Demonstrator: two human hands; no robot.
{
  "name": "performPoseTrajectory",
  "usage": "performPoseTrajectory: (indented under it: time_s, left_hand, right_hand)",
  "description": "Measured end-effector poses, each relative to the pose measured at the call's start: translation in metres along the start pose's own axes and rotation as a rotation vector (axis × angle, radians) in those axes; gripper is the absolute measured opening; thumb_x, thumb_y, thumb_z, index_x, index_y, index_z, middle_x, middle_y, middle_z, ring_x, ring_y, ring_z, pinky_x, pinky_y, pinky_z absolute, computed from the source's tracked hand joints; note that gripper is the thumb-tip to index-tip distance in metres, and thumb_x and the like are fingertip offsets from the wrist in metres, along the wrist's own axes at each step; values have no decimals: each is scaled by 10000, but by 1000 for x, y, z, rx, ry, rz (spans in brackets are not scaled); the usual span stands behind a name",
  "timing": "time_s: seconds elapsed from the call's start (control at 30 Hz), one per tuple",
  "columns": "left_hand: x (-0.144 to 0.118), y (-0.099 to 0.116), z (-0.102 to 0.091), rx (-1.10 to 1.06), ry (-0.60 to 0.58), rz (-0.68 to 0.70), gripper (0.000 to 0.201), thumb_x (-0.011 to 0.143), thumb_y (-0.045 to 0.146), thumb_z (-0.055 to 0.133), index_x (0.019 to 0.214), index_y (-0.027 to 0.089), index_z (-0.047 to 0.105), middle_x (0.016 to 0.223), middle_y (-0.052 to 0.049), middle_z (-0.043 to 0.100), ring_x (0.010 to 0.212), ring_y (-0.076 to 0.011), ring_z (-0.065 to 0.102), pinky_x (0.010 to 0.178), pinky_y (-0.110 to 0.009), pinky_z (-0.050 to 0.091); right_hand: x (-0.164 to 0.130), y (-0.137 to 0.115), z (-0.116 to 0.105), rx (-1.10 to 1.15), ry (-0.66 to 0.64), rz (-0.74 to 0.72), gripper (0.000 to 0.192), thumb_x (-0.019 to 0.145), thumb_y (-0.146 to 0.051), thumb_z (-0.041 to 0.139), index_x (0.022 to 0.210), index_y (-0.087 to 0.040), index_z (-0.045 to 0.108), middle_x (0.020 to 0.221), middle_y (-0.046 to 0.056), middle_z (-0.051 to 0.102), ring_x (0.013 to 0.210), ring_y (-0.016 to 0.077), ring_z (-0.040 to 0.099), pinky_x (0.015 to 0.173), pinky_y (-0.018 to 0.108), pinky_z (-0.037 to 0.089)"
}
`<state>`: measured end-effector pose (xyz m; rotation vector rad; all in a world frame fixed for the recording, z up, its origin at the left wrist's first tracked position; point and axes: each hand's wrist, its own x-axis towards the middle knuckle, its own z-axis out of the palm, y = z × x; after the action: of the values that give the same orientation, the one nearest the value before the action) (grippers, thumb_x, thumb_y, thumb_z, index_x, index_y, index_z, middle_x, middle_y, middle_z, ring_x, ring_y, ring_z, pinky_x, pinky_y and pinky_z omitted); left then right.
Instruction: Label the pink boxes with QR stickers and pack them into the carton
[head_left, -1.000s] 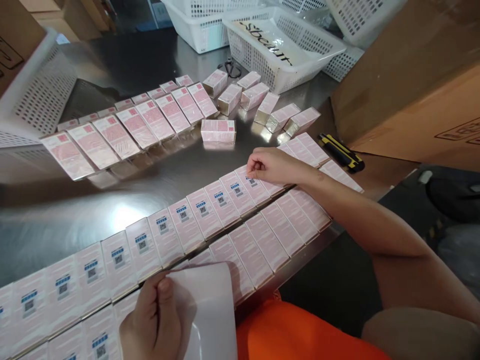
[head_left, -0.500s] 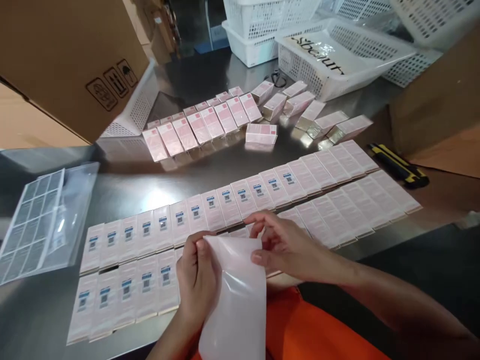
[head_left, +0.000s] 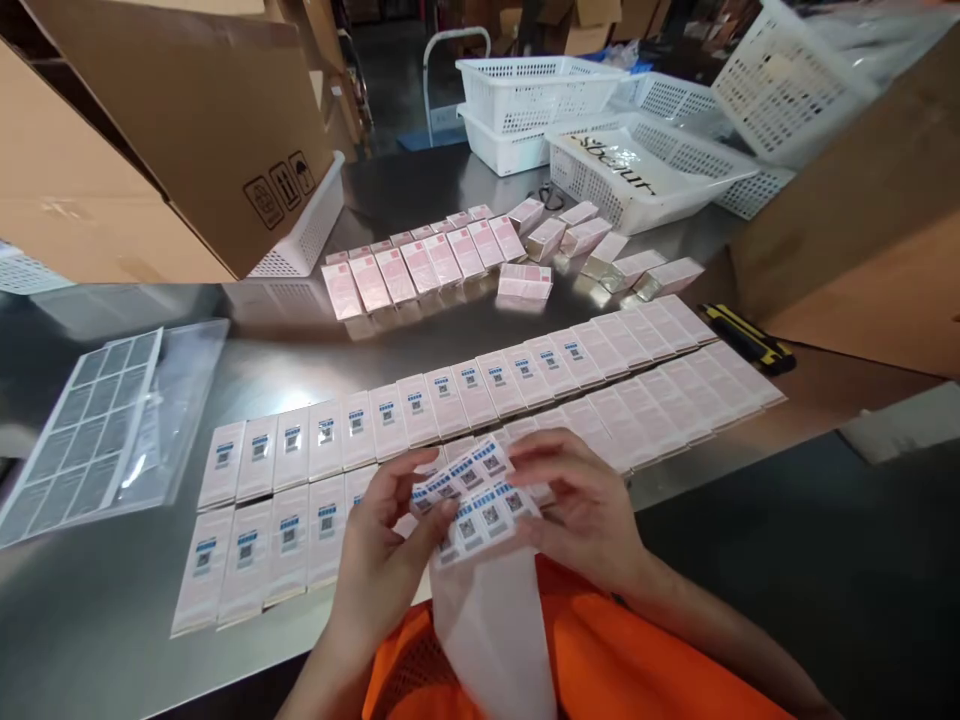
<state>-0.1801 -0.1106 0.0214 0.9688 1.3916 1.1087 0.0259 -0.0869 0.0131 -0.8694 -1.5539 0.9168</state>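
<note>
The sticker sheet point(head_left: 476, 495) was pinched at its edges between the left hand point(head_left: 386, 560) and right hand point(head_left: 589, 510), just above the near rows of pink boxes point(head_left: 480, 400) at the desk point(head_left: 97, 600) edge.

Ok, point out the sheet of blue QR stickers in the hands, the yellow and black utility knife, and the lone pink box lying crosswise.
Sheet of blue QR stickers point(head_left: 480, 495), head view, middle of the sheet.
Yellow and black utility knife point(head_left: 746, 337), head view, mid handle.
Lone pink box point(head_left: 525, 281), head view, top face.
</note>
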Motion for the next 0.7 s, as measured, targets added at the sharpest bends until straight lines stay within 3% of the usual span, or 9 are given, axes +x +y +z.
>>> performPoseTrajectory:
  time_s: [0.13, 0.23, 0.33, 0.4, 0.47, 0.53, 0.6, 0.7]
  left_hand:
    - [-11, 0, 3, 46, 27, 97, 484, 773, 385, 805, 1202, 264, 617, 792, 23, 663, 723, -123, 597, 612, -181, 506]
    - [-10, 0, -3, -76, 13, 148, 579, 760, 377, 830, 1262, 278, 559, 825, 20, 693, 791, -133, 638, 708, -201, 536]
    - [-9, -3, -9, -139, -79, 141, 800, 715, 328, 873, 1396, 304, 454, 931, -1, 738, 890, -159, 683, 766, -229, 558]
    - [-12, -8, -12, -114, -74, 159, 858, 772, 315, 829, 1488, 318, 358, 948, -18, 753, 867, -173, 709, 735, -244, 569]
    - [-18, -16, -18, -46, -2, 250, 810, 843, 307, 760, 1526, 321, 325, 942, -31, 764, 823, -181, 726, 711, -261, 581]
    - [-28, -25, -27, 126, 58, 383, 663, 852, 301, 745, 1457, 304, 476, 1004, -55, 774, 818, -198, 741, 682, -263, 593]
    - [-41, -35, -36, 359, 67, 478, 448, 845, 301, 745, 1285, 274, 663, 1065, -62, 776, 789, -205, 752, 609, -237, 589]
    - [-64, -47, -45, 546, 93, 449, 314, 852, 334, 728, 1161, 282, 747, 981, -17, 792, 723, -199, 754, 555, -221, 574]
  right_hand:
    - [-2, -2, 9, 121, 142, 151, 194, 752, -210, 841, 897, -230, 714, 912, 29, 673, 785, 137, 680, 692, 239, 606]
    - [-1, -1, 17, 152, 217, 169, 191, 754, -249, 843, 843, -216, 677, 782, -3, 671, 698, 122, 657, 640, 224, 590]
    - [0, -3, 24, 111, 302, 120, 147, 797, -268, 804, 833, -219, 671, 807, 0, 653, 714, 115, 639, 601, 201, 564]
    - [-1, -4, 27, 93, 233, 79, 112, 812, -271, 794, 865, -226, 705, 887, 18, 644, 757, 117, 639, 602, 199, 563]
    - [-6, -5, 28, 109, 77, 62, 147, 802, -272, 811, 935, -247, 754, 984, 36, 633, 823, 129, 653, 632, 209, 580]
    - [-15, -3, 29, 129, -56, 83, 224, 787, -267, 832, 1004, -272, 779, 1025, 43, 632, 858, 141, 667, 663, 222, 595]
    - [-29, 0, 30, 120, -108, 101, 283, 783, -258, 838, 1058, -292, 779, 993, 36, 642, 808, 130, 671, 640, 213, 592]
    - [-53, 2, 31, 14, -79, 73, 308, 768, -268, 853, 1066, -287, 777, 988, 40, 632, 756, 118, 663, 609, 206, 581]
